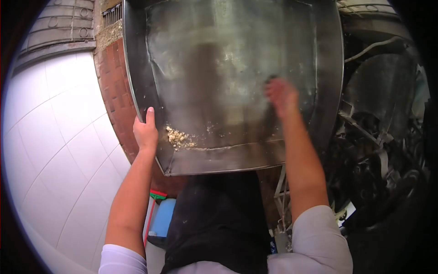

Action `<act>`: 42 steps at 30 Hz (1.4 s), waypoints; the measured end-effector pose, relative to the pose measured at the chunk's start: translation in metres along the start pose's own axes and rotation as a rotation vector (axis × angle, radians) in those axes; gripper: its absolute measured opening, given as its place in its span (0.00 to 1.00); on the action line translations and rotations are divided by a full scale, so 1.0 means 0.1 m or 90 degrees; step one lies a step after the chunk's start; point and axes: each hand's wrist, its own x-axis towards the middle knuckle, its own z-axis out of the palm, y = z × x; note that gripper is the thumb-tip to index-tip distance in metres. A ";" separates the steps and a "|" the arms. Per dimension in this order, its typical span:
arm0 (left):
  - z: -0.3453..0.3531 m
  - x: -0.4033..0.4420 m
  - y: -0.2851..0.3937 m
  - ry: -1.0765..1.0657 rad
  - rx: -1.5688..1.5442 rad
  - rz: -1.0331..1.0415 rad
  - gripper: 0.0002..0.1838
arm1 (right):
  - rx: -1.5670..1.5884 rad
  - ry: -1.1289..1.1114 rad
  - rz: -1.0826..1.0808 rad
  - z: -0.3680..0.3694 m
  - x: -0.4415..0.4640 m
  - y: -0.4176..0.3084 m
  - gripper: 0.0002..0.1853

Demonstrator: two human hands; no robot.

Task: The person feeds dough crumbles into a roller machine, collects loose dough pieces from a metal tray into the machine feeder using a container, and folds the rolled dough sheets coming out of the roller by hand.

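A large metal tray (219, 160) with raised walls fills the upper middle of the head view. My left hand (147, 132) is closed around its left wall, near the front corner, with the thumb on the inner side. Pale crumbs (179, 139) lie heaped in that front left corner, and a few specks are scattered over the tray floor. Over the right half of the tray is my right hand (284, 97), smeared by motion. Its fingers look bent, a dark patch shows by the fingertips, and whether it holds anything is unclear.
White tiles (64, 114) cover the left side, beside a strip of red brick (116, 86). Dark machinery (378, 137) stands close on the right. Below the tray are a blue container (163, 217) and a red and green squeegee or broom head (158, 195).
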 end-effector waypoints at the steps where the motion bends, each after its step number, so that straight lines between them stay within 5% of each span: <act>1: -0.01 0.00 0.00 0.001 0.000 -0.002 0.24 | 0.099 0.177 -0.035 -0.12 -0.11 -0.35 0.16; 3: 0.00 -0.01 0.03 0.003 0.002 -0.004 0.24 | 0.201 -0.102 -0.031 -0.65 0.21 0.20 0.15; 5: -0.01 0.01 -0.01 -0.002 0.007 -0.012 0.24 | 0.183 -0.066 -0.080 -0.24 0.04 0.83 0.13; 6: 0.00 0.01 -0.02 -0.008 0.007 -0.016 0.24 | 0.093 0.128 0.027 0.37 -0.24 1.22 0.13; 7: 0.00 0.00 0.02 0.004 0.021 -0.002 0.24 | -0.114 0.047 0.234 0.85 -0.57 1.38 0.14; 8: -0.01 -0.02 0.05 0.018 0.033 0.011 0.24 | -0.142 -0.083 0.289 1.00 -0.72 1.88 0.14; 10: 0.01 0.01 -0.01 0.024 0.043 0.037 0.25 | -0.065 -0.089 0.426 1.40 -1.11 1.80 0.15; 12: 0.01 0.06 -0.11 0.011 0.074 0.014 0.26 | -0.137 -0.114 0.321 1.16 -1.04 1.39 0.18; 15: 0.04 0.04 -0.12 0.026 0.034 0.041 0.25 | -0.570 -0.001 0.172 -0.03 -0.49 0.68 0.24; 16: 0.06 0.06 -0.16 0.042 0.001 0.067 0.26 | -1.040 0.010 0.062 -0.24 -0.57 0.12 0.25; 18: 0.02 0.07 -0.11 0.000 0.014 0.002 0.25 | -1.318 -0.019 0.279 -0.54 -0.55 -0.42 0.23; 20: -0.01 0.04 -0.09 -0.020 0.024 -0.012 0.25 | -1.311 0.110 0.376 -0.43 -0.71 -0.57 0.15; 24: 0.02 0.05 -0.09 0.010 0.031 0.020 0.24 | -1.386 0.059 0.293 -0.71 -0.93 -0.21 0.14; 30: 0.03 0.05 -0.13 0.013 0.024 0.001 0.25 | -1.258 -0.197 0.008 0.48 -1.21 1.20 0.12; 33: 0.01 0.01 -0.05 0.011 0.039 0.001 0.24 | -1.153 -0.220 0.068 1.34 -1.34 1.86 0.10; 37: -0.01 0.00 0.01 0.007 0.035 -0.003 0.25 | -0.874 -0.343 0.085 1.61 -1.25 1.89 0.12; 42: 0.01 0.00 -0.01 0.011 0.002 -0.010 0.27 | -0.605 -0.092 -0.056 1.59 -0.69 1.84 0.18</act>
